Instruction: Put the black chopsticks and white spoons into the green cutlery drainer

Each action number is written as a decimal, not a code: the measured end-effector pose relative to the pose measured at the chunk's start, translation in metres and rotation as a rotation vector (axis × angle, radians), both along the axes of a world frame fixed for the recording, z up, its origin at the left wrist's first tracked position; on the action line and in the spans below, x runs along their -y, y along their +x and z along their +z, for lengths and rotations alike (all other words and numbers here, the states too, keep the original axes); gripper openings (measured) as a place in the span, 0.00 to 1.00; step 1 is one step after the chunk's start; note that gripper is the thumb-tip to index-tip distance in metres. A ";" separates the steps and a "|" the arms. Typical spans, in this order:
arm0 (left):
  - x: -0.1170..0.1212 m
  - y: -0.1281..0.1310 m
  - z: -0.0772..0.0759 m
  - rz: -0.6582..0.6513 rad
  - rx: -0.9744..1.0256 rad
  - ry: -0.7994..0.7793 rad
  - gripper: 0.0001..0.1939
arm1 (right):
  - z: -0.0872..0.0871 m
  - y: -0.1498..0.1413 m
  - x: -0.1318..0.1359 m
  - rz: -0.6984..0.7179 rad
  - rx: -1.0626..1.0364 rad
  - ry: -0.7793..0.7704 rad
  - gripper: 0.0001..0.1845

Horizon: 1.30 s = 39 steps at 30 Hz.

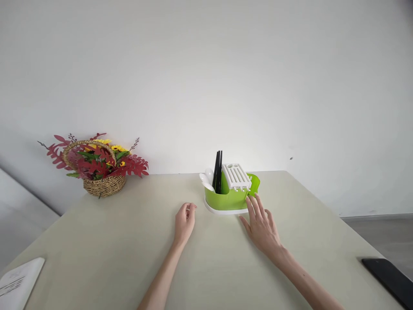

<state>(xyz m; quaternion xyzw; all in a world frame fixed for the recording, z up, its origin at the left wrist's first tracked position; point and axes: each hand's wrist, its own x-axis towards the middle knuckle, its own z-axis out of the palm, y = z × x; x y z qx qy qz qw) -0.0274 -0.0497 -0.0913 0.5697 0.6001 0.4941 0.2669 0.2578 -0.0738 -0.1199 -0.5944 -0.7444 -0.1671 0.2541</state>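
A green utensil holder [222,201] stands on its white base tray [222,212] near the back of the table. White spoons [209,177] and black chopsticks [217,172] stand in its left part. A white slotted rack [237,175] with small hooks sits on top of its right part. My right hand [262,226] is open, fingers stretched toward the holder's front right side; whether the fingertips touch it I cannot tell. My left hand [185,220] rests on the table left of the holder, fingers curled closed, with nothing visible in them.
A wicker basket [105,186] of red leaves and yellow flowers stands at the back left. A white flat object [22,282] with dark lines lies at the left edge, a black phone-like slab [387,275] at the right edge. A wall [206,86] rises behind the table [112,258].
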 end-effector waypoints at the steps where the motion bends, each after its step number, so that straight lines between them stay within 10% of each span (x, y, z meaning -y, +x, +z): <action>1: 0.000 0.000 0.000 0.000 -0.009 0.001 0.21 | -0.001 0.001 -0.001 -0.014 0.008 0.002 0.39; 39: 0.005 -0.012 0.007 -0.045 -0.132 -0.006 0.18 | -0.034 0.151 -0.043 -0.251 0.095 -0.003 0.43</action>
